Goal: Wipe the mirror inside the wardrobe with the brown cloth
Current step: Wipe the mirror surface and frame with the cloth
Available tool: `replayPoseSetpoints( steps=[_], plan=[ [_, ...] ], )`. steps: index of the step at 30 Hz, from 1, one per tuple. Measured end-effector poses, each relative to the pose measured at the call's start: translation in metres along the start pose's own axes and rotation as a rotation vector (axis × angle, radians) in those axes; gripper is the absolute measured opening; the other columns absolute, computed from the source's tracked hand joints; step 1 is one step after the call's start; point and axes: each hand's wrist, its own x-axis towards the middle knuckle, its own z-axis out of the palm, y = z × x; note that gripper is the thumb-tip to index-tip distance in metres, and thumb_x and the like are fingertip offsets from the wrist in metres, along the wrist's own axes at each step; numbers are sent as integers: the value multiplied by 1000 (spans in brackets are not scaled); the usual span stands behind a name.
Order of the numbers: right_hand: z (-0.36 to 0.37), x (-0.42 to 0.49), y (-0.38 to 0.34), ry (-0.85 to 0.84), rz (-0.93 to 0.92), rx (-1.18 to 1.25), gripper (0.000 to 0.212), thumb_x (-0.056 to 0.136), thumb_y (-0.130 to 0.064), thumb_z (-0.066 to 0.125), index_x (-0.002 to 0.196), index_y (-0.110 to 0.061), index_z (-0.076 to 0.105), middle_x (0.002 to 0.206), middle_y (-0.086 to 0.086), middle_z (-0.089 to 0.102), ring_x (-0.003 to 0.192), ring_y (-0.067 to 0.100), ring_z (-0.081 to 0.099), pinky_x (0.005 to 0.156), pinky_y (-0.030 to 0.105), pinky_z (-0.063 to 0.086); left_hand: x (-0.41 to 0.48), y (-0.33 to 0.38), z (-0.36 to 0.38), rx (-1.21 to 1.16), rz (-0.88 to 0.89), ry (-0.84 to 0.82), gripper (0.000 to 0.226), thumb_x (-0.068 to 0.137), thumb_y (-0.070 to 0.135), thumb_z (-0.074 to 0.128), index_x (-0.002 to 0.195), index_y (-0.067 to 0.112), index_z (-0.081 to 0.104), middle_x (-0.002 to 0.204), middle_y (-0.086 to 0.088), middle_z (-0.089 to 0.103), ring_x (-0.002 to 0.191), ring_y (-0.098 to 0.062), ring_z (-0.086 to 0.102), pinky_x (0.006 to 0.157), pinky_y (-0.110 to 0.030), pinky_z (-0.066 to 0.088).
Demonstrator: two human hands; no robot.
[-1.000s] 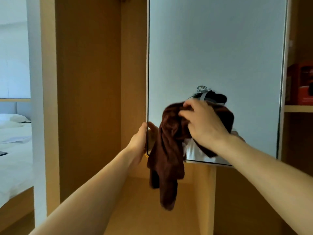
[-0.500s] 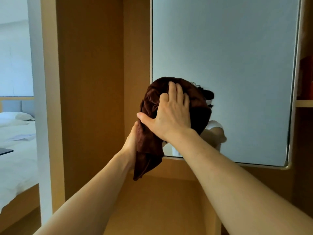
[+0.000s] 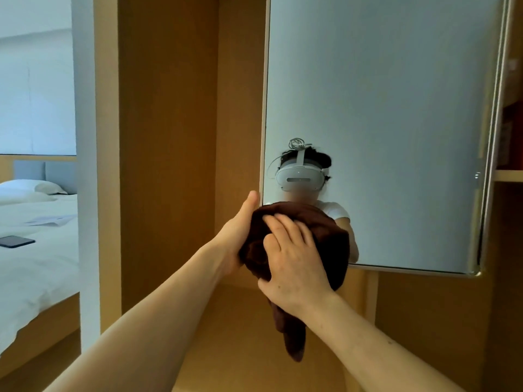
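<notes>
Pressing brown cloth (image 3: 328,239) to mirror (image 3: 382,108) w/ R hand (image 3: 294,267), fingers (image 3: 284,230) spread; L hand (image 3: 237,233) at edge, fingers hidden.

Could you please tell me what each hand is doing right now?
Left hand: grips the mirror edge, it seems.
Right hand: open, pressing the cloth flat.
</notes>
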Motion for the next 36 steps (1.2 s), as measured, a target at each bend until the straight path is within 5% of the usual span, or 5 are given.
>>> replayPoseSetpoints(
  steps=[8, 17, 21, 27, 36],
  plan=[
    [0, -38, 30, -223, -297, -90, 62, 49, -36, 86, 105, -14, 68, 127, 6, 59, 121, 25, 52, 103, 42, 40, 16, -2, -4, 64, 35, 44, 63, 84, 69, 47, 107, 11, 57, 100, -7, 55, 92, -22, 52, 83, -33, 46],
    [2, -16, 4, -151, -149, 4, 65, 49, -36, 86, 105, -9, 67, 133, 12, 55, 127, 30, 47, 107, 45, 36, 20, -1, -7, 176, 53, 89, 82, 79, 75, 46, 123, 6, 57, 119, -9, 63, 110, -25, 59, 104, -42, 42],
    [5, -46, 38, -220, -280, -48, 58, 54, -34, 84, 106, -15, 68, 134, 6, 55, 127, 24, 48, 108, 40, 32, 31, -6, -6, 181, 105, 104, 84, 79, 77, 42, 121, 6, 57, 113, -8, 65, 102, -25, 62, 95, -42, 49],
    [-9, -84, 92, -171, -158, -119, 53, 58, -28, 85, 106, -14, 68, 134, 5, 55, 127, 23, 47, 110, 39, 32, 39, -8, -3, 222, 128, 130, 75, 85, 73, 36, 117, 8, 57, 112, -10, 63, 102, -25, 62, 88, -38, 52],
    [26, -28, 15, -199, -157, 36, 60, 51, -29, 87, 106, -14, 69, 128, 6, 59, 124, 25, 51, 107, 39, 34, 45, -9, 0, 232, 83, 164, 92, 76, 81, 35, 125, 6, 56, 117, -9, 63, 109, -28, 58, 100, -42, 45]
  ],
)
